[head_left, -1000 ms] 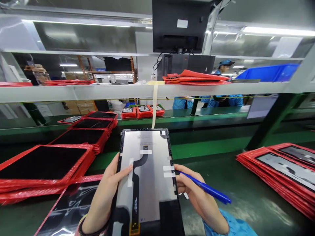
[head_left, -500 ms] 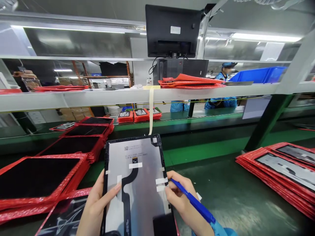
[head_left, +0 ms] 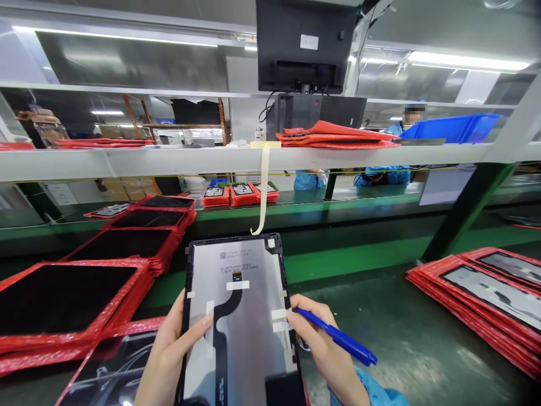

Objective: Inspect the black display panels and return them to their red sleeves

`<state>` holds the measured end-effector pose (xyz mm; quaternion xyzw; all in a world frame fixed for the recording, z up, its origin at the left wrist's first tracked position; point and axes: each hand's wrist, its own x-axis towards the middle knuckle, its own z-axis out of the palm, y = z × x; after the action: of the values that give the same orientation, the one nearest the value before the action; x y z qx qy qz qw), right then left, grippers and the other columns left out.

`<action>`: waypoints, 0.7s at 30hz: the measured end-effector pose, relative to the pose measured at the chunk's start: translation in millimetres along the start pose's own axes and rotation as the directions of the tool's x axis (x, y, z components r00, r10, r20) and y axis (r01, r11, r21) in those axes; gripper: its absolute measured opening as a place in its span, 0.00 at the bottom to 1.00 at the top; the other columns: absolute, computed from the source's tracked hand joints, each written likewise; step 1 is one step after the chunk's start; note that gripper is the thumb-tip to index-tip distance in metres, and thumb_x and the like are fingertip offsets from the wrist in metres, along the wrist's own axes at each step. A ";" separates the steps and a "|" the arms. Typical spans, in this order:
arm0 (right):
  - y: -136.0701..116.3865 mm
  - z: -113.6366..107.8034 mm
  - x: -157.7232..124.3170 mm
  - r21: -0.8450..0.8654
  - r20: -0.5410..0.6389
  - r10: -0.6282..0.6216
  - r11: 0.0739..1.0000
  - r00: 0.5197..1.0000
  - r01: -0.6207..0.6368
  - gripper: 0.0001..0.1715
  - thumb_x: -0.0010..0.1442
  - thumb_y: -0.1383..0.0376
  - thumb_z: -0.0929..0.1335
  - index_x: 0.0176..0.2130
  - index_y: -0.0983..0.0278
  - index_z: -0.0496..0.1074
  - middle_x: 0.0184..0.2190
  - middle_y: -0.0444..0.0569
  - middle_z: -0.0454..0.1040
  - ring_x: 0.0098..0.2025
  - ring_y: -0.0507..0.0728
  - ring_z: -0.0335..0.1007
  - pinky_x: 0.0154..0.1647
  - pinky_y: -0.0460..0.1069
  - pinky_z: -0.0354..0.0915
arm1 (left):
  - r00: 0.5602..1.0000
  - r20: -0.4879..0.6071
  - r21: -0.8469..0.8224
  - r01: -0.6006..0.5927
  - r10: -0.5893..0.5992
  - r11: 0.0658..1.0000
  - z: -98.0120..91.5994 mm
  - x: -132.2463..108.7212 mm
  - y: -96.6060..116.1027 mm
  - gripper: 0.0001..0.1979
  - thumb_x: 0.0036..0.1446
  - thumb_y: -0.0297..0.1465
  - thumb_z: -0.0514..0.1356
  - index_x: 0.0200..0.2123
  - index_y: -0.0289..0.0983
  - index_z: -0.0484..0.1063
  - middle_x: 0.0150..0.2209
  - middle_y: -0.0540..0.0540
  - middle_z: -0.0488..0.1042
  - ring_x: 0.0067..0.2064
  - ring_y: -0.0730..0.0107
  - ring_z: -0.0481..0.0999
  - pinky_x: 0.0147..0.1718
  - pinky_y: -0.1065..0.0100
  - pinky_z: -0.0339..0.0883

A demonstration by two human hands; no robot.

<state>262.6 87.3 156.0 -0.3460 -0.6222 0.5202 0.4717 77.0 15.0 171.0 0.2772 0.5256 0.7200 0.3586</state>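
Note:
A tablet screen panel [head_left: 253, 344] is held tilted up before me, its silver back facing me, with a black frame, a dark flex cable [head_left: 220, 349] and several white tape strips. My left hand [head_left: 173, 344] grips its left edge, thumb pressed on the back beside the cable. At the right edge, my right hand [head_left: 321, 344] has its thumb by two short tape strips [head_left: 279, 320]. A blue pen [head_left: 342, 340] is held between the fingers of that hand, its far end sticking out to the right. The fingers behind the panel are hidden.
Stacks of dark screens in red bubble-wrap bags [head_left: 67, 299] line the left. More red-bagged panels [head_left: 486, 299] lie at right on the green bench [head_left: 372, 293]. A yellowish tape strip [head_left: 264, 186] hangs from the white shelf [head_left: 190, 160]. A person [head_left: 412, 127] works beyond.
The view has shifted slightly, and the panel sits a little further right in it. The pen has turned to a flatter angle in my right hand. Both hands keep their hold.

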 end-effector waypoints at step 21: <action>7.3 -14.8 -3.3 0.575 0.203 0.027 0.806 0.979 -0.142 0.32 0.53 0.57 0.75 0.56 0.52 0.67 0.63 0.51 0.65 0.62 0.64 0.62 0.61 0.61 0.58 | 0.769 0.267 0.435 -0.634 0.581 0.639 -6.3 -10.6 -25.7 0.13 0.53 0.30 0.63 0.41 0.48 0.81 0.34 0.46 0.83 0.33 0.59 0.82 0.38 0.67 0.73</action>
<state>277.2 90.6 148.4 -0.1613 -0.4563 0.7370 0.4719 84.1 7.9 144.4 0.5569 0.5506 0.6207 0.0371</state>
